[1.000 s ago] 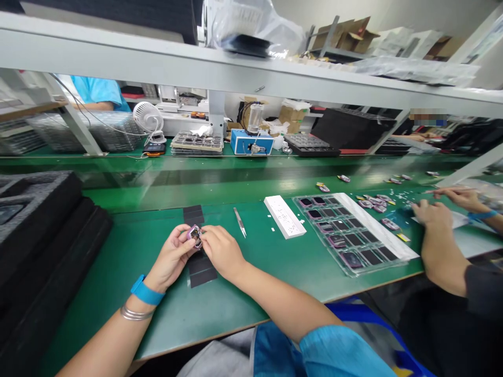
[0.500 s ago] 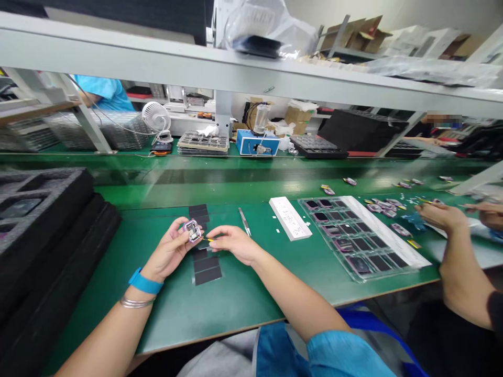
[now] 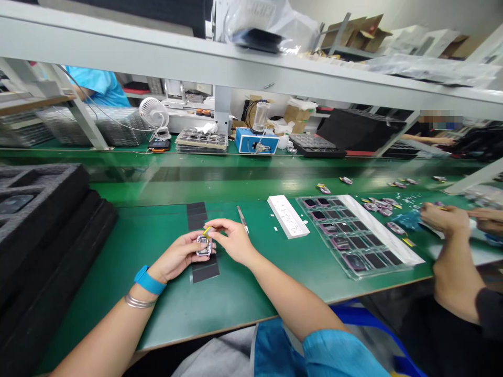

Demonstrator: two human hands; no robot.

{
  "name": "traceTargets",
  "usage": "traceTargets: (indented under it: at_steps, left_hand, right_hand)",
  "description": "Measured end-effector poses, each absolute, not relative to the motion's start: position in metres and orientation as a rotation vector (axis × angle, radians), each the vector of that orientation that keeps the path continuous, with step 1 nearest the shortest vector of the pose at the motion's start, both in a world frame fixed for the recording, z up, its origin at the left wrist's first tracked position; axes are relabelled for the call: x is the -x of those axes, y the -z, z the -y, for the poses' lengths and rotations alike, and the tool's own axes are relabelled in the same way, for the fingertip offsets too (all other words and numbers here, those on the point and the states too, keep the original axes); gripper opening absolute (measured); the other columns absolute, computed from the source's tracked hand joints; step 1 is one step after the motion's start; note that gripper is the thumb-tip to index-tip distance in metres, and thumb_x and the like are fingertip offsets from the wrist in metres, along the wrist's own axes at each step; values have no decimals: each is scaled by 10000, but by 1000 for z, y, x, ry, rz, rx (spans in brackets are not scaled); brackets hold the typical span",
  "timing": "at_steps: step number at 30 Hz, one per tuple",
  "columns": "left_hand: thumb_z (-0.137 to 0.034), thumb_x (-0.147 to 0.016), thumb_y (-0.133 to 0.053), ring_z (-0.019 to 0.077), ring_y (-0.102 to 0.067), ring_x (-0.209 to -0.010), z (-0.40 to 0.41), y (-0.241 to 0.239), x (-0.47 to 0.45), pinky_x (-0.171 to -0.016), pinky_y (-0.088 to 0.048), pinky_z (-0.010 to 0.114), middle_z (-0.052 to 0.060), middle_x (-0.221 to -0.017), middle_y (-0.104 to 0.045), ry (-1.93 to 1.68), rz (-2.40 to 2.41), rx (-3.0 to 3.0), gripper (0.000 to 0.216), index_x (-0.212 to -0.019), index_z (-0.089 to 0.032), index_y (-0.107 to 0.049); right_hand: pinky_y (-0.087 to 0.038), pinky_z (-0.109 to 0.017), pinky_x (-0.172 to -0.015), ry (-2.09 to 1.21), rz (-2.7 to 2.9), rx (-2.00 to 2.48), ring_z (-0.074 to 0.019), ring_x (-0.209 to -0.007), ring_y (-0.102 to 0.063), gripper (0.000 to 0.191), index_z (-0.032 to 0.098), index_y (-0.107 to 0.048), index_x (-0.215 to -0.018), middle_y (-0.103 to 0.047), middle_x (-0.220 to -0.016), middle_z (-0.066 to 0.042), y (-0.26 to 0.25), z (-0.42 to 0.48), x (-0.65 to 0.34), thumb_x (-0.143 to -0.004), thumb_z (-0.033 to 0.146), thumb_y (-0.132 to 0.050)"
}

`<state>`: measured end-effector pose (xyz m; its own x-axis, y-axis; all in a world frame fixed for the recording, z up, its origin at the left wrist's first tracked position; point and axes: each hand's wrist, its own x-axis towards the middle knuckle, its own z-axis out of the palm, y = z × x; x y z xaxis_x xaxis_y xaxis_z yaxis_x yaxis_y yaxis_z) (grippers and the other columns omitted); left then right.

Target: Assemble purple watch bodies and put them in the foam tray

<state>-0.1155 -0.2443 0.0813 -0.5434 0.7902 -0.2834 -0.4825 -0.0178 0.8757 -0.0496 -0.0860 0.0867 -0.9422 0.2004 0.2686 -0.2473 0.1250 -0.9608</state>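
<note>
While the L hand (image 3: 178,256) pinches a small module (image 3: 204,245) betw. thumb and fingers, the R hand (image 3: 232,241) pinches a yellow tab (image 3: 206,230) at its top edge. Module sits just above black strips (image 3: 204,270) on green bench (image 3: 157,309); tweezers (image 3: 241,219) nearby.
</note>
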Motion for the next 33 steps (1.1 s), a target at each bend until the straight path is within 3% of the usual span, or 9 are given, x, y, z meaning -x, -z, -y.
traceTargets:
  at_steps: [6,11,14,17,21,25,30,33]
  left_hand:
    - [-213,-721,-690,200,-678,-794,238,-79,114,-650,-565,256,91,-872,-703,-1749,-1383,-361,233,-940,-142,-654]
    - [-166,-723,-657,182,-678,-697,241,-78,123,-580,-559,244,94,-803,-706,-1796,-1504,-213,140,-857,-125,-650]
    - [-116,-729,-622,194,-677,-751,251,-81,135,-676,-574,311,111,-823,-711,-1878,-1542,-79,108,-832,-113,-655]
    - [-108,-729,-615,217,-670,-814,260,-82,142,-736,-568,370,123,-833,-712,-1883,-1524,-32,105,-823,-109,-663]
    - [-138,-732,-631,203,-664,-790,259,-81,139,-729,-562,346,123,-822,-712,-1847,-1475,-61,59,-778,-115,-660]
    - [-156,-724,-645,183,-657,-762,254,-77,137,-720,-555,312,111,-812,-709,-1851,-1458,-96,55,-760,-116,-658]
    - [-158,-706,-657,186,-660,-752,255,-77,137,-708,-553,311,118,-816,-711,-1871,-1453,-95,67,-760,-118,-658]
    - [-149,-707,-654,191,-663,-757,256,-79,135,-714,-554,316,122,-822,-712,-1865,-1457,-93,65,-762,-115,-660]
  right_hand:
    - [-482,-306,-833,-1501,2250,-92,-146,-829,-607,213,235,-693,-956,-647,-853,-22,-87,91,49,-783,162,-592]
    - [-483,-276,-814,-1547,2232,14,-139,-896,-616,241,217,-637,-1054,-658,-1009,-43,-80,92,58,-836,212,-536]
    - [-489,-264,-744,-1463,2398,75,-141,-824,-617,149,182,-663,-904,-666,-904,-39,-72,93,63,-831,185,-533]
    - [-459,-300,-824,-1163,2677,-20,-160,-860,-590,93,159,-669,-743,-647,-881,-50,-65,98,63,-765,101,-600]
    - [-407,-342,-918,-880,2839,-39,-186,-950,-545,63,141,-677,-767,-618,-965,-79,-63,105,59,-753,98,-634]
    - [-403,-336,-913,-880,2851,17,-178,-938,-546,56,143,-685,-800,-606,-975,-75,-65,105,59,-748,132,-666]
    - [-406,-339,-884,-1021,2793,77,-167,-892,-546,42,162,-684,-681,-581,-900,-51,-59,104,66,-713,145,-705]
    - [-403,-362,-876,-974,2794,74,-176,-879,-515,96,146,-653,-669,-553,-876,-63,-53,106,68,-764,132,-645]
